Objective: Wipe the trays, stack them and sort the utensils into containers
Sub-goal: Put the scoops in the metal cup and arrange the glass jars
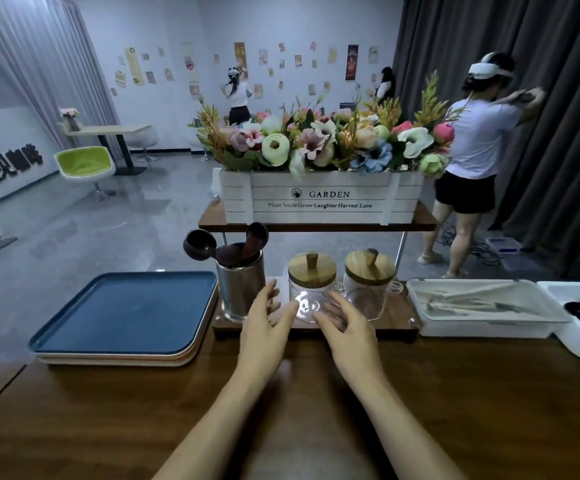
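Tray stack [125, 313] at left on table [454, 393]. Blue tray on top, pale trays under it, only edges show. Metal cup [240, 289] just beside stack, dark wooden spoons [198, 245] standing in it. White bin [482, 329] at right, pale utensils [472, 301] inside, too blurry to tell kinds. Second white bin [579, 344] cut off by picture edge. Left hand [264, 327] and right hand [347, 327] empty, fingers spread, apart, hiding bottom of glass jar [311, 289]. Touching jar or not: cannot tell. Second jar [368, 289] beside it. Flower box [319, 199] on shelf above.

Light: dim, cool, diffuse. Shadows: soft, near, on table [454, 393]. Glare: spot on glass jar [307, 304]. Edges: fisheye bend. Far bg soft.
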### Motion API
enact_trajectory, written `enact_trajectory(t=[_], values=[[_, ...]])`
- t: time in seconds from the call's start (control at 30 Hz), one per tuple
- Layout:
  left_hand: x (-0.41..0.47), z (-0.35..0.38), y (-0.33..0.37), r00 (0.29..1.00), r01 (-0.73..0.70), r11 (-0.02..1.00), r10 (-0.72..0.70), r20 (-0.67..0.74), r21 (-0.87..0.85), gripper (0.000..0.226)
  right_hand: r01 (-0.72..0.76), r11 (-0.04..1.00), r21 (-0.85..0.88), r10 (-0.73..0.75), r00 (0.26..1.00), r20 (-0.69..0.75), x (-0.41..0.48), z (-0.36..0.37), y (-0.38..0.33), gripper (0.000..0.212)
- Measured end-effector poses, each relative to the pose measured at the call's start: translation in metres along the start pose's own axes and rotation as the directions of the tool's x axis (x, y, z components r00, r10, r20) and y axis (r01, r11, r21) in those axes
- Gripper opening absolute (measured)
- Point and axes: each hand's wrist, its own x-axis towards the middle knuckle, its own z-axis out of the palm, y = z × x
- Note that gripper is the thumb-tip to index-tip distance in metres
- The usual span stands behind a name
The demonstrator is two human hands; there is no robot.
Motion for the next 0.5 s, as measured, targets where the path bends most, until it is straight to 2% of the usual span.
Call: enact_trajectory(t=[0.13,0.33,0.4,0.5], values=[[0.015,0.017,-0.002,0.994,0.033,0.999,-0.03,0.107,-0.024,0.108,-0.028,0.999,-0.019,0.028,0.999,0.036,0.005,-0.007,0.002,0.068],[0.031,0.028,-0.002,0.985,0.023,1.0,-0.02,0.169,-0.016,0.118,-0.083,0.989,-0.118,0.094,0.992,0.087,0.017,0.002,0.004,0.087],[0.034,0.028,-0.003,0.98,0.02,0.999,-0.012,0.197,-0.038,0.108,-0.08,0.989,-0.126,0.09,0.993,0.078,0.022,0.006,0.006,0.09],[0.03,0.027,0.005,0.97,-0.047,0.995,0.065,0.233,-0.084,0.07,-0.079,0.987,-0.14,0.092,0.992,0.09,0.028,0.009,0.01,0.092]])
